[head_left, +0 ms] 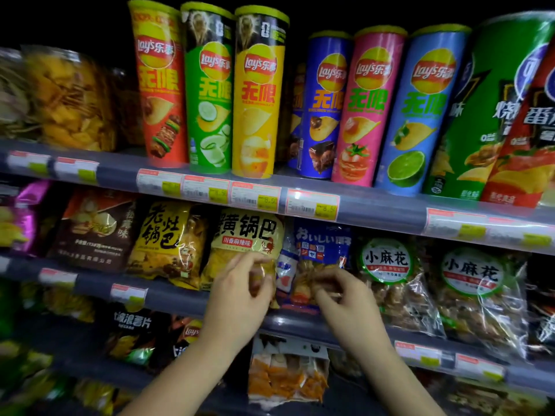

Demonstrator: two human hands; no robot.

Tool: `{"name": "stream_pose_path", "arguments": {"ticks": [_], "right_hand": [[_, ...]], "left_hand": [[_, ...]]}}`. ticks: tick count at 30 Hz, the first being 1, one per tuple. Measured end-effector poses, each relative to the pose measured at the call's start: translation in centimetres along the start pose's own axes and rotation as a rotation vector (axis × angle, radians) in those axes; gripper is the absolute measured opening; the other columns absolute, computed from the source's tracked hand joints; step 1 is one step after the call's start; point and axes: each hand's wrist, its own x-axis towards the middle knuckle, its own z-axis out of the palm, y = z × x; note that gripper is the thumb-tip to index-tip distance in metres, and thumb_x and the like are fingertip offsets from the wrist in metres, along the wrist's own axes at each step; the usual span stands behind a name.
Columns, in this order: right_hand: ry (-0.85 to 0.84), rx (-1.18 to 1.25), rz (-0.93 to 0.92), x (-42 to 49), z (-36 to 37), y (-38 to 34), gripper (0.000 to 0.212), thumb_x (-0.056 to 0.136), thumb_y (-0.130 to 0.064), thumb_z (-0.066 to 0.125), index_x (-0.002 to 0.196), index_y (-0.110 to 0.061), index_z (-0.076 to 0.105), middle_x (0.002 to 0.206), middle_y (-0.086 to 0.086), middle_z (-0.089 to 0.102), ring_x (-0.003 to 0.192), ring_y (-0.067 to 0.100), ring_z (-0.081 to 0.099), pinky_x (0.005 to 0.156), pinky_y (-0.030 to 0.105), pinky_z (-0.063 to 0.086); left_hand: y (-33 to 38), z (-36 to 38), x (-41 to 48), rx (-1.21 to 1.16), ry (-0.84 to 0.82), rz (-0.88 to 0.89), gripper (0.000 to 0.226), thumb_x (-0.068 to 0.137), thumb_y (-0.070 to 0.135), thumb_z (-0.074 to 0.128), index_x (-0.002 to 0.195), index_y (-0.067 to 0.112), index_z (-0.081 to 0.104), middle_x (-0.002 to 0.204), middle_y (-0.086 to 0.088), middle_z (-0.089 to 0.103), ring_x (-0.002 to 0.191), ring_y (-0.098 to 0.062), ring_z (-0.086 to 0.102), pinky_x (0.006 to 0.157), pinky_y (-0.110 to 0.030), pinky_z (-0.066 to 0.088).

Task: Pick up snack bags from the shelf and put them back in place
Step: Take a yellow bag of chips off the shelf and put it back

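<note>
Blue bag stands on the shelf just right of the yellow bag; right hand fingers pinch its front; left hand fingers curl at its edge, grip unclear; best drawn straight out.

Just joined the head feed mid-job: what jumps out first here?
The row of bright Lay's canisters on the upper shelf catches the eye first. Below it, the left hand is at the yellow bag and the right hand at the blue bag on the middle shelf; blur hides whether either holds its bag.
</note>
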Motion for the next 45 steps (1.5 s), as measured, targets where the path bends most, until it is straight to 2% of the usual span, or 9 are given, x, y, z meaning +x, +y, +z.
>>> {"name": "stream_pose_path", "arguments": {"ticks": [5,11,18,21,24,27,33,38,45], "right_hand": [[-0.12,0.005,0.023,2.0,5.4,-5.1,0.051,0.093,-0.038,0.069,0.133,-0.014,0.05,0.119,0.003,0.068,0.11,0.02,0.067,0.085,0.03,0.053],[-0.055,0.143,0.303,4.8,8.3,-6.9,0.082,0.083,-0.049,0.078,0.14,-0.003,0.041,0.138,0.014,0.062,0.126,0.032,0.061,0.091,0.028,0.045],[0.095,0.207,0.28,4.6,8.0,-6.9,0.059,0.066,-0.055,0.088,0.104,-0.013,0.071,0.091,0.001,0.079,0.083,0.02,0.076,0.075,0.04,0.063],[0.092,0.347,0.285,2.9,6.5,-6.9,0.051,0.072,-0.043,0.089,0.108,-0.012,0.069,0.093,0.002,0.08,0.083,0.019,0.077,0.071,0.035,0.063],[-0.007,0.52,0.284,0.4,5.5,-6.1,0.06,0.069,-0.042,0.089,0.115,-0.008,0.069,0.093,0.005,0.082,0.085,0.023,0.08,0.073,0.037,0.064],[-0.112,0.576,0.294,-1.5,5.4,-5.9,0.064,0.068,-0.05,0.087,0.118,-0.015,0.068,0.103,0.005,0.082,0.093,0.023,0.08,0.082,0.041,0.064],[-0.175,0.733,0.347,-2.0,5.3,-7.0,0.062,0.068,-0.04,0.084,0.115,-0.008,0.06,0.089,0.004,0.084,0.087,0.028,0.081,0.081,0.046,0.063],[-0.244,0.815,0.368,-2.9,4.8,-6.0,0.065,0.072,-0.03,0.086,0.122,-0.005,0.054,0.106,0.014,0.082,0.099,0.032,0.079,0.089,0.046,0.061],[-0.354,0.613,0.274,-4.1,4.8,-6.1,0.069,0.067,-0.038,0.093,0.12,-0.015,0.055,0.104,0.004,0.082,0.094,0.021,0.08,0.081,0.037,0.064]], "left_hand": [[-4.4,-2.8,0.8,0.118,0.009,-0.17,0.057,0.09,0.029,0.066,0.141,0.022,0.04,0.138,-0.001,0.047,0.131,-0.022,0.045,0.11,-0.041,0.043],[-6.5,-3.5,1.5,0.042,-0.09,-0.161,0.066,0.091,0.035,0.065,0.148,0.019,0.035,0.146,-0.001,0.043,0.135,-0.021,0.043,0.112,-0.038,0.041],[-8.1,-5.6,2.3,-0.17,-0.07,-0.101,0.051,0.091,0.033,0.066,0.138,0.024,0.048,0.131,0.01,0.053,0.12,-0.012,0.052,0.104,-0.04,0.048],[-8.4,-6.7,2.6,-0.261,-0.14,-0.179,0.067,0.084,0.052,0.069,0.141,0.025,0.045,0.133,0.011,0.053,0.12,-0.01,0.053,0.103,-0.038,0.048],[-8.2,-7.5,2.6,-0.454,-0.429,-0.361,0.093,0.058,0.076,0.071,0.136,0.031,0.05,0.124,0.009,0.066,0.109,-0.009,0.065,0.099,-0.036,0.052],[-8.0,-7.6,1.9,-0.636,-0.634,-0.405,0.08,0.056,0.067,0.081,0.124,0.032,0.062,0.114,0.008,0.076,0.106,-0.012,0.071,0.101,-0.041,0.053],[-8.1,-8.4,1.3,-0.754,-0.691,-0.282,0.078,0.056,0.058,0.087,0.121,0.02,0.067,0.114,0.001,0.077,0.108,-0.016,0.072,0.088,-0.028,0.058],[-9.6,-9.0,-0.1,-0.92,-0.743,-0.287,0.095,0.056,0.054,0.085,0.134,0.009,0.056,0.125,-0.015,0.071,0.119,-0.029,0.066,0.096,-0.036,0.056],[-8.5,-11.1,0.6,-0.7,-0.578,-0.268,0.098,0.047,0.086,0.07,0.128,0.032,0.057,0.12,0.011,0.073,0.112,-0.01,0.069,0.087,-0.031,0.058]]}}
